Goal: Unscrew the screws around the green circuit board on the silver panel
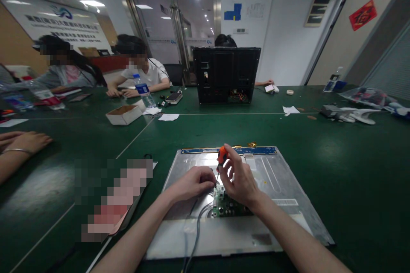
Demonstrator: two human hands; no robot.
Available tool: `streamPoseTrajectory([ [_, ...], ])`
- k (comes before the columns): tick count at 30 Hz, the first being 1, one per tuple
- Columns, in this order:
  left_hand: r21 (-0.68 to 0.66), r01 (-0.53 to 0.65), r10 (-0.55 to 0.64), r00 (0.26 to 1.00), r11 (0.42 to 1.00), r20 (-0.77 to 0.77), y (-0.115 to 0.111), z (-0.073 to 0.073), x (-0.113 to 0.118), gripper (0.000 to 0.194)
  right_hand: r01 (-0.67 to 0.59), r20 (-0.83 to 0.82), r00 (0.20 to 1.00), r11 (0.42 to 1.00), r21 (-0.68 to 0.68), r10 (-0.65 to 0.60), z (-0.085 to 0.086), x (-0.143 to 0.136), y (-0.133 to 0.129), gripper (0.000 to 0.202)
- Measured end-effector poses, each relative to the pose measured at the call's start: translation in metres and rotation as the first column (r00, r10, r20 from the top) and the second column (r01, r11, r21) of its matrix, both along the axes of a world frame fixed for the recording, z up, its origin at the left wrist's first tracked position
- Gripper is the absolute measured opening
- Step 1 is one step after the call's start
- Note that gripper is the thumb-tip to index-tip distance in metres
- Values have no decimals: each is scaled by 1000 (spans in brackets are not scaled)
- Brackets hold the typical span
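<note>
Orange-black screwdriver (222, 156) pinched by right hand (241, 185), lower centre | left hand (194, 182) pinched closed, anything held hidden | circuit board (229, 208) on display panel (288, 181); components could be scratched if tip slips

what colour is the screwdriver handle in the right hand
The screwdriver handle is orange with black parts, seen in the head view.

Room to pass right of and behind the flat metal panel (288, 183)
The tabletop (361, 170) offers a wide lane beyond the panel's right edge and a band behind its far edge, bounded by an upright black casing (227, 72). Leftward, an open box (124, 116) and a bottle (143, 90) obstruct; a pink item (120, 204) lies near the panel; cables (197, 232) cross its near edge.
</note>
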State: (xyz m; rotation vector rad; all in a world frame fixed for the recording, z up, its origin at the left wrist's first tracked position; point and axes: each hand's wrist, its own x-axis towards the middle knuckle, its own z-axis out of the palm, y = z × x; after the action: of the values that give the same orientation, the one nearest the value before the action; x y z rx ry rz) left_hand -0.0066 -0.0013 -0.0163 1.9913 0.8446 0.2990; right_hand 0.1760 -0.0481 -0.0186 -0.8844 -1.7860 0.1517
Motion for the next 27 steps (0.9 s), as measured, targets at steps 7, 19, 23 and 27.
streamPoseTrajectory([
  [7, 7, 7, -7, 1000, 1000, -16, 1, 0, 1, 10, 37, 1, 999, 999, 39, -37, -1, 0, 1, 63],
  [19, 27, 6, -6, 1000, 1000, -18, 0, 3, 1, 8, 17, 16, 1000, 999, 27, -17, -1, 1, 0, 64],
  [23, 26, -1, 2, 1000, 1000, -29, 0, 2, 1, 8, 8, 18, 1000, 1000, 19, -8, -1, 1, 0, 64],
  [27, 9, 3, -3, 1000, 1000, -6, 1, -1, 0, 11, 37, 37, 999, 998, 50, -39, -2, 1, 1, 61],
])
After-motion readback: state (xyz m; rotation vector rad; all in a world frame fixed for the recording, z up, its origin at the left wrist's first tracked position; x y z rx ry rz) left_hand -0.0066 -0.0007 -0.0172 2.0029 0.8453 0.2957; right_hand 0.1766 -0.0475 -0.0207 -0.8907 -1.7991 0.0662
